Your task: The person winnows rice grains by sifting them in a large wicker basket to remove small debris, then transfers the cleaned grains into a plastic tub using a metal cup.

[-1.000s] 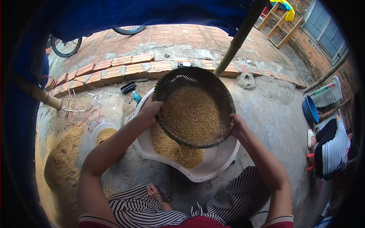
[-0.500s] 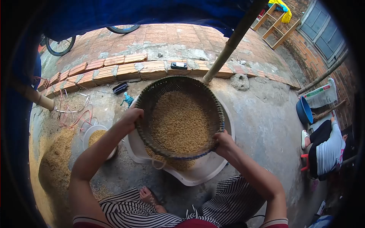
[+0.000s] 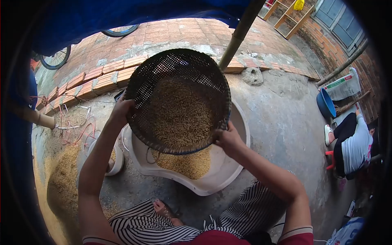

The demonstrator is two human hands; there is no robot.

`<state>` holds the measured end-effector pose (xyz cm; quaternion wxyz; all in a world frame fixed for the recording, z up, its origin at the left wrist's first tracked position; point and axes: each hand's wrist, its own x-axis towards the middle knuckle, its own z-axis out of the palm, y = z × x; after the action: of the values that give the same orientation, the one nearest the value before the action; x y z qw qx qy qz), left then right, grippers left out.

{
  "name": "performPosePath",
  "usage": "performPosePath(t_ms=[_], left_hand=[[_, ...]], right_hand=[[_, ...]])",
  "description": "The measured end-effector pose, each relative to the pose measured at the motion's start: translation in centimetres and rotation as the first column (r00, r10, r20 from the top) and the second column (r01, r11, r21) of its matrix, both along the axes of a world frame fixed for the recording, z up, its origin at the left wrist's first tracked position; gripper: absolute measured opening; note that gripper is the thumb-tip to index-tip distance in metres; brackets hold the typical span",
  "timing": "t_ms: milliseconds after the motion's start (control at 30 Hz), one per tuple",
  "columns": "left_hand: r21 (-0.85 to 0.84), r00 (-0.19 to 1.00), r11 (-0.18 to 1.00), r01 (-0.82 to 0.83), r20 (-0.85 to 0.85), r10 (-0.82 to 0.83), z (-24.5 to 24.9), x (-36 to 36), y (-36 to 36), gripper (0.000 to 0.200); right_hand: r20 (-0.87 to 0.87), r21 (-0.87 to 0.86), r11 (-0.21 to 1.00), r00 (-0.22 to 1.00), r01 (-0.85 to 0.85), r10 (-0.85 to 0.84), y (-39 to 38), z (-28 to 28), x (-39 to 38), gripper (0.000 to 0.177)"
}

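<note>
A round woven basket [image 3: 141, 85], with a load of unhusked grain [image 3: 181, 112] in it, is held up in both hands. My left hand [image 3: 123, 111] is closed on its left rim. On the lower right rim my right hand [image 3: 228, 138] is closed too. The basket tilts, its far side raised, and light shows through the weave. Beneath it stands a large white basin [image 3: 239, 165] with more grain heaped on its bottom. The basket hides the basin's far part.
Beside my left forearm is a white bucket [image 3: 118, 161], and a grain pile [image 3: 65, 175] lies at the left. A bamboo pole [image 3: 241, 36] rises beyond the basket near a low brick edge [image 3: 92, 87]. At right a person [image 3: 355, 147] sits near a blue tub [image 3: 326, 104].
Both hands have raised the basket and shifted it up and left. Its far side is now tipped higher, and more of the grain in the basin shows.
</note>
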<state>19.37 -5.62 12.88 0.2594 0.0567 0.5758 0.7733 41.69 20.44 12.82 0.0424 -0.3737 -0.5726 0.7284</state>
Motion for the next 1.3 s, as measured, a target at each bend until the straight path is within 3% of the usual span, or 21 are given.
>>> performPosePath(t_ms=[33,100,133,200,300,400,500,533,600,700,800,833,867,933,1000,1067,1167,1200,1233,1267,1300], left_hand=[[0.007,0.999,0.999,-0.047,0.005,0.047,-0.5,-0.1,1.2,0.047],[-0.031,0.995,0.997,-0.065,-0.077,0.063,-4.0,0.6,3.7,0.041],[-0.201,0.991,0.973,-0.116,0.044,0.127,-3.6,2.9,5.7,0.048],[-0.145,0.992,0.986,-0.085,0.082,0.097,-0.6,7.2,6.5,0.058],[-0.068,0.998,0.998,0.014,0.069,-0.009,1.5,4.9,3.4,0.064],[-0.039,0.982,0.995,0.095,0.17,-0.087,1.9,0.9,0.8,0.046],[-0.141,0.993,0.984,-0.104,0.044,0.111,-4.5,1.7,3.6,0.044],[-0.151,0.986,0.975,-0.165,0.01,0.168,-2.6,4.7,5.3,0.051],[-0.13,0.993,0.984,-0.12,-0.002,0.12,2.2,8.6,5.9,0.06],[-0.066,0.999,0.997,-0.036,-0.003,0.035,3.8,5.4,2.8,0.066],[0.005,0.989,0.994,0.112,0.099,-0.112,5.5,0.4,-0.1,0.056],[0.043,0.995,0.997,0.07,0.074,-0.074,4.9,0.4,0.3,0.054],[0.082,0.998,0.996,0.028,0.049,-0.032,4.0,0.5,1.3,0.052],[-0.123,0.991,0.983,-0.134,-0.039,0.131,1.0,3.0,4.2,0.054],[-0.125,0.999,0.991,-0.047,-0.009,0.046,1.7,6.5,5.8,0.067],[-0.171,0.998,0.985,0.018,0.062,-0.007,1.0,4.8,4.6,0.067],[0.018,0.978,0.987,0.162,0.131,-0.163,4.1,1.8,2.1,0.064],[0.045,0.966,0.981,0.191,0.167,-0.196,4.5,0.8,1.6,0.063],[0.079,0.968,0.983,0.164,0.179,-0.176,3.8,0.2,1.6,0.057],[0.073,0.969,0.985,0.157,0.181,-0.168,2.0,0.6,2.1,0.057],[-0.005,0.998,1.0,0.021,0.06,-0.021,-0.2,1.6,3.4,0.059]], right_hand=[[-0.095,0.201,0.979,0.994,-0.043,0.063,1.8,0.3,-1.1,0.035],[-0.054,0.244,0.97,0.999,0.013,0.0,5.0,-0.8,-1.2,0.036],[-0.016,0.288,0.955,0.997,0.075,-0.073,6.2,-1.4,-1.5,0.038],[-0.01,-0.113,0.993,1.0,0.021,-0.022,5.8,-3.7,1.5,0.036],[0.15,-0.339,0.926,0.981,0.165,-0.12,0.2,-1.2,3.1,0.035],[0.098,0.054,0.996,0.993,-0.074,0.069,0.2,0.4,0.6,0.036],[-0.021,0.347,0.938,1.0,-0.012,0.02,6.9,-7.2,-1.2,0.037],[-0.037,0.454,0.889,0.998,0.057,-0.045,8.0,-8.5,-1.5,0.036],[0.157,-0.263,0.948,0.977,0.179,-0.141,4.6,-5.0,1.3,0.034],[0.308,-0.492,0.812,0.935,0.314,-0.175,0.0,-2.7,2.4,0.016],[0.102,0.024,0.987,0.982,-0.159,0.156,0.4,0.2,-0.2,0.011],[-0.01,0.273,0.949,0.986,-0.155,0.164,1.6,-0.1,-1.3,0.024],[-0.017,0.272,0.949,0.985,-0.161,0.172,3.4,-2.0,-1.4,0.024],[0.194,0.4,0.906,0.979,-0.138,0.064,6.8,-5.7,-2.1,0.026],[0.235,-0.244,0.968,0.972,0.049,0.01,4.9,-5.2,0.6,0.025],[0.337,-0.635,0.713,0.937,0.297,-0.091,2.2,-6.0,2.4,0.027],[0.333,-0.519,0.833,0.943,0.194,-0.012,-0.5,-1.5,1.9,0.028],[0.151,-0.475,0.879,0.987,0.031,0.048,0.5,-0.7,1.1,0.029],[-0.026,-0.267,0.954,0.991,-0.133,0.131,2.5,-2.3,0.3,0.022],[-0.082,-0.057,0.995,0.994,-0.077,0.072,3.2,-1.8,-0.5,0.018],[0.015,-0.01,0.997,0.997,-0.082,0.082,3.7,-1.6,-0.3,0.019]])
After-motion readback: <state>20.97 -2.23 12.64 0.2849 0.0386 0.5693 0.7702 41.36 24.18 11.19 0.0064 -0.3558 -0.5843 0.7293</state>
